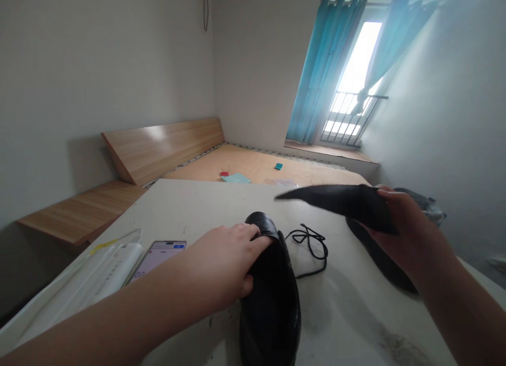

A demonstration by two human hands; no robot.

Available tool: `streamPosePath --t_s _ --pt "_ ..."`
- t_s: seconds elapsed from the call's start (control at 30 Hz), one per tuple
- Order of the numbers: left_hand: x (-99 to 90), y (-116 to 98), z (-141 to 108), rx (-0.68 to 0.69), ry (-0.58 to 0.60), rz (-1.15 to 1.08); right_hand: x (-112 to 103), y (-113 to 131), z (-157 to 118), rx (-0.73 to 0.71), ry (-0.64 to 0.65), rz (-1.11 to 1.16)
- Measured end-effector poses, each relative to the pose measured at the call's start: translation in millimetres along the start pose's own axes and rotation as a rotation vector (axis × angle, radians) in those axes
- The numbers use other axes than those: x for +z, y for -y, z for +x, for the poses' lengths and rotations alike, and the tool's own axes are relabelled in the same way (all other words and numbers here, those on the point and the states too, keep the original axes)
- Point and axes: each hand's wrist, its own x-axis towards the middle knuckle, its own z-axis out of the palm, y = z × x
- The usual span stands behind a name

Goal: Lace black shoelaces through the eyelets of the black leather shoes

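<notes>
A black shoe [272, 297] lies on the white table with its opening facing me. My left hand [241, 255] grips it at the upper part, fingers curled over the edge and thumb inside the opening. Raised above the table on the right, my right hand [407, 229] pinches a thin black insole [336, 197] by one end, its pointed end toward the left. Under that hand lies another dark, long object [391, 263], perhaps the other shoe, partly hidden. Between the two hands a loose black shoelace [312, 242] is looped on the table.
On the left of the white table [190, 203] are a phone [158, 255] and a white power strip-like object [106, 282]. Behind the table is a bed [253, 158] with a wooden headboard [169, 145] and several small items. A greyish bag-like thing [432, 210] stands beyond my right hand.
</notes>
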Motion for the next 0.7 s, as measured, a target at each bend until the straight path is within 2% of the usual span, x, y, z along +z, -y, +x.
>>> streamPosePath --t_s 0.1,0.13,0.17,0.2,0.23,0.3,0.37,0.4,0.5,0.6,0.7 --pt "-1.3 -1 1 0.002 0.020 0.011 -10 -10 -3 -0.086 -0.225 0.012" --pt "-1.6 -2 1 0.006 0.027 0.014 -11 -12 -6 -0.135 -0.246 -0.057" --pt "-1.8 -2 1 0.006 0.030 0.015 -10 -13 -10 -0.200 -0.212 -0.168" --pt "-1.9 -3 0 0.004 0.033 0.013 -9 -13 -15 -0.274 -0.114 -0.302" --pt "-1.8 -3 0 0.002 0.037 0.010 -6 -14 -19 -0.345 0.042 -0.435" --pt "-1.3 -4 -2 0.001 0.039 0.001 4 -16 -27 -0.414 0.416 -0.599" --pt "-0.4 -4 -2 0.009 0.038 -0.006 14 -19 -34 -0.325 0.704 -0.596" --pt "0.1 -4 -2 0.017 0.040 -0.009 19 -20 -37 -0.252 0.788 -0.579" --pt "1.3 -6 1 0.056 0.055 -0.009 26 -28 -45 -0.101 0.858 -0.501" --pt "2.7 -7 3 0.086 0.058 0.000 26 -34 -53 -0.089 0.856 -0.444" --pt "5.0 -8 2 0.098 0.043 0.002 22 -30 -61 -0.107 0.822 -0.443"
